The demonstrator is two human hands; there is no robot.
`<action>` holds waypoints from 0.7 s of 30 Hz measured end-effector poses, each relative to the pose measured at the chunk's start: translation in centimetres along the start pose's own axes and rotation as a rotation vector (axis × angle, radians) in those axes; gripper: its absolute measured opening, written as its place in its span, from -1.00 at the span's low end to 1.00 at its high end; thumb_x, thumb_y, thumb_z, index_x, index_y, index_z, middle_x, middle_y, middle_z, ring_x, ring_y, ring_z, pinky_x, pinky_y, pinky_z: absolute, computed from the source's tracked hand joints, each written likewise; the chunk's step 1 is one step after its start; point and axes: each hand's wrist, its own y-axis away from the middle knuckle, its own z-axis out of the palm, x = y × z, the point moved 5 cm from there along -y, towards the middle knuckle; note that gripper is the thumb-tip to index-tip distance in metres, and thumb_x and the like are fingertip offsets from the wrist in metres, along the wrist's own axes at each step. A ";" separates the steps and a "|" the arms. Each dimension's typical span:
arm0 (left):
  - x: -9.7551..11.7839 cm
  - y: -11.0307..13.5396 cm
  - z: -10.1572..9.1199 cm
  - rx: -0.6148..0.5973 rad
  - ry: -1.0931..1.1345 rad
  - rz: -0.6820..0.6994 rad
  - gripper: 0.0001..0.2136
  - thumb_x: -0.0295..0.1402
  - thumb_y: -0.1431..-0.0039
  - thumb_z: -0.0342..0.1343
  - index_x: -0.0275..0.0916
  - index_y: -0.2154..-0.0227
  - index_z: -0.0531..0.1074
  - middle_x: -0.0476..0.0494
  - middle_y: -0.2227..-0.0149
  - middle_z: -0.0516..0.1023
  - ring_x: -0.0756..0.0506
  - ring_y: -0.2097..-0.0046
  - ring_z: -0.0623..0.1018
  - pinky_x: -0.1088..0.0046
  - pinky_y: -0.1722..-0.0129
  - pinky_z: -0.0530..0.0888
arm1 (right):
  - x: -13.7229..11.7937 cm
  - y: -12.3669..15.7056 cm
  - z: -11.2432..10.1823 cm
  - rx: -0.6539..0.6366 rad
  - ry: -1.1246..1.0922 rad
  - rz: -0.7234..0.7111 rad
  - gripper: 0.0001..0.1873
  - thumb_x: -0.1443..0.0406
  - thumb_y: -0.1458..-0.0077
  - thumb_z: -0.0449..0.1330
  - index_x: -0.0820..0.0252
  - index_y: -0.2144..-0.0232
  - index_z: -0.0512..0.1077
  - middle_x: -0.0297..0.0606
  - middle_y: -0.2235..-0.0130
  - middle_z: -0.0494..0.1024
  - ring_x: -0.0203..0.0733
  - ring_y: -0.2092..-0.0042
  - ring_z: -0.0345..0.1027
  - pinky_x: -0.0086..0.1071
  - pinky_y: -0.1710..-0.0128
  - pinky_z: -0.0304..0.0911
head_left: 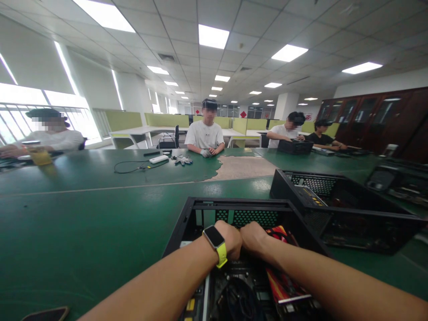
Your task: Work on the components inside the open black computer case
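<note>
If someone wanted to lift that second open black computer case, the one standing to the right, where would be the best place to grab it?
Probably by the top frame rails of the second black case, one hand on each long side, coming from above. It lies with its open side up, so the bare metal rails are exposed, while the mesh end panel and the parts inside offer poorer holds. The green table around it looks free for approach.

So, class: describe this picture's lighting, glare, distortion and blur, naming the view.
Head view: ceiling light panels and the windows on the left burn out white; the green table shows soft glare; the wide lens bows the ceiling lines and stretches the forearms; the open computer case around both hands is fairly sharp, while faces are pixelated.
</note>
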 end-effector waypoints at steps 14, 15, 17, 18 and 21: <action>-0.1 -0.7 0.7 -0.010 -0.018 -0.005 -0.60 -0.31 -0.16 0.06 -0.33 -0.05 0.42 -0.34 0.00 0.54 -0.29 -0.03 0.52 0.11 -0.04 0.47 | -0.2 0.8 -0.1 -0.131 0.048 -0.031 -0.70 0.36 -0.17 0.08 0.34 0.10 0.50 0.04 0.06 0.55 0.07 -0.02 0.38 -0.05 -0.09 0.17; -0.1 -0.5 0.6 -0.022 -0.017 -0.009 -0.61 -0.31 -0.16 0.06 -0.33 -0.04 0.42 -0.33 -0.01 0.54 -0.29 -0.03 0.52 0.12 -0.04 0.47 | -0.1 0.8 0.0 -0.142 0.026 -0.018 -0.68 0.33 -0.13 0.13 0.32 0.08 0.50 0.04 0.06 0.55 0.08 -0.02 0.39 -0.03 -0.09 0.17; 0.0 -0.2 0.3 -0.048 -0.021 -0.013 -0.62 -0.32 -0.17 0.06 -0.33 -0.03 0.43 -0.32 -0.03 0.53 -0.28 -0.04 0.51 0.14 -0.04 0.48 | 0.3 0.7 0.1 -0.164 -0.017 0.004 -0.60 0.27 0.00 0.24 0.31 0.08 0.50 0.04 0.08 0.55 0.10 0.00 0.41 0.01 -0.11 0.18; 0.1 0.0 0.2 -0.059 -0.025 -0.016 -0.63 -0.32 -0.18 0.05 -0.34 -0.02 0.44 -0.32 -0.04 0.52 -0.28 -0.06 0.51 0.14 -0.04 0.48 | 0.4 0.6 0.1 -0.171 -0.035 0.012 -0.56 0.27 0.05 0.27 0.32 0.08 0.50 0.04 0.08 0.56 0.12 0.00 0.41 0.02 -0.12 0.17; 0.1 0.2 -0.2 -0.065 -0.024 -0.025 -0.64 -0.30 -0.18 0.07 -0.36 0.01 0.46 -0.33 -0.04 0.52 -0.29 -0.06 0.50 0.15 -0.02 0.49 | 0.6 0.4 -0.5 -0.190 -0.071 0.022 -0.50 0.29 0.12 0.27 0.29 0.06 0.49 0.03 0.07 0.56 0.14 -0.01 0.41 0.02 -0.13 0.15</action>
